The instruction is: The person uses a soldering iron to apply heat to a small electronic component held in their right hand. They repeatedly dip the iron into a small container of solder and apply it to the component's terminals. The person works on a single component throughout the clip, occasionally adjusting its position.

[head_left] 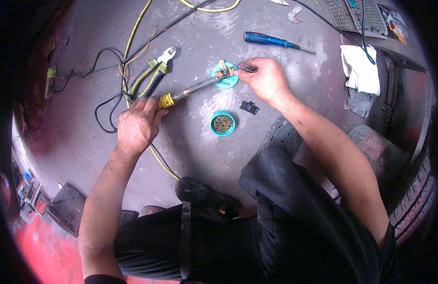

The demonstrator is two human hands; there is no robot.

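Observation:
My left hand [137, 124] is closed round the yellow handle of a soldering iron [195, 88]. The iron's metal barrel slants up to the right, its tip at a small brown-and-black electronic part [223, 73]. That part rests on a round turquoise lid [230, 83]. From the right, my right hand [267, 81] pinches a thin wire-like strand [246, 69] that reaches toward the part. Whether the strand touches it is too small to tell. Nearer to me stand an open turquoise tin [223, 124] with brownish contents and a small black plastic piece [249, 107].
Green-handled cutting pliers [152, 73] lie at the left among black and yellow cables [129, 61]. A blue screwdriver [271, 39] lies beyond my right hand. White cloth [361, 68] hangs at the right, above a tyre [415, 194]. My shoe [204, 196] is close in front.

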